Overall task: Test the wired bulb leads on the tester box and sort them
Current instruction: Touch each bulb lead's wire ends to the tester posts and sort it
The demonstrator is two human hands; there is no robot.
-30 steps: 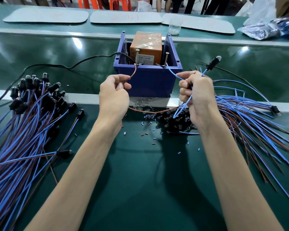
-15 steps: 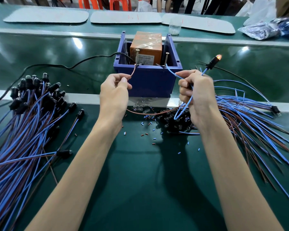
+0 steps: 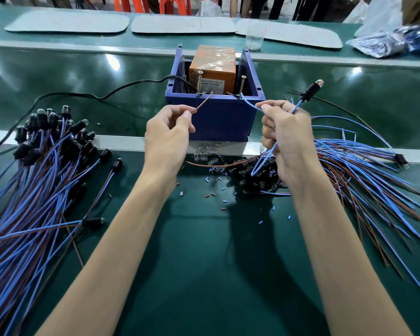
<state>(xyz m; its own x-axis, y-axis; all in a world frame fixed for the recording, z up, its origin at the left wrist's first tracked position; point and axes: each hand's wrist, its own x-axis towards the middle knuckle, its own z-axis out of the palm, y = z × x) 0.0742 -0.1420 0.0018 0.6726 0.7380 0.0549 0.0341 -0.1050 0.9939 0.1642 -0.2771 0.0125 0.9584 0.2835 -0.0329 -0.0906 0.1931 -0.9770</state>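
At the front rim of the blue tester box [image 3: 218, 117], my left grip [image 3: 166, 139] pinches the brown lead [image 3: 203, 103] between thumb and forefinger, its tip angled up near the left screw [image 3: 199, 82]; I can't tell whether they touch. My right grip [image 3: 286, 139] is curled round the blue lead [image 3: 249, 104], whose end reaches the foot of the right screw [image 3: 242, 84]. That lead's black socket [image 3: 309, 92] sticks up just right of the grip, the bulb showing a faint orange tint. One heap of wired bulbs [image 3: 34, 178] lies left on the green surface [image 3: 204, 251], and another heap [image 3: 361, 170] fans out to the right.
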